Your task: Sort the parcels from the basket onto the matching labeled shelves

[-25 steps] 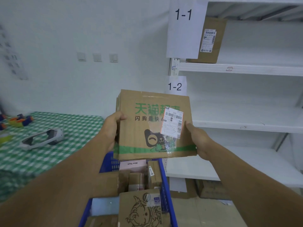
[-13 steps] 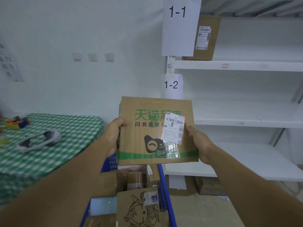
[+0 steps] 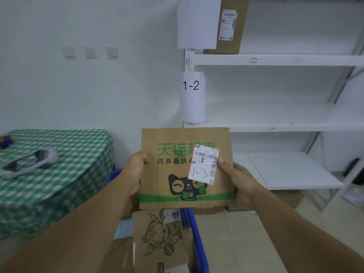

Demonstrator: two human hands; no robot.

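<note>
I hold a flat brown cardboard parcel (image 3: pixel 177 174) with green print and a black cat logo in front of me, above the blue basket (image 3: pixel 199 243). My left hand (image 3: pixel 136 172) grips its left edge, thumb on the front. My right hand (image 3: pixel 238 182) grips its right edge. A white shipping label (image 3: pixel 203 167) on the parcel carries a handwritten "1-3". The white shelf rack (image 3: pixel 275 60) stands to the right, with a paper sign "1-2" (image 3: pixel 192 85) on its post. Another sign (image 3: pixel 198 22) hangs above, its text cut off.
A brown parcel (image 3: pixel 230 26) stands on the top shelf. The basket holds more cardboard parcels, one with a line drawing (image 3: pixel 161 233). A table with a green checked cloth (image 3: pixel 59 164) stands at left, with a white headset (image 3: pixel 29 162) on it. More boxes lie under the lowest shelf.
The view has tilted down and moved closer to the rack. The parcel now sits lower in view, with the label's handwritten "1-3" readable. Both hands keep the same hold.
</note>
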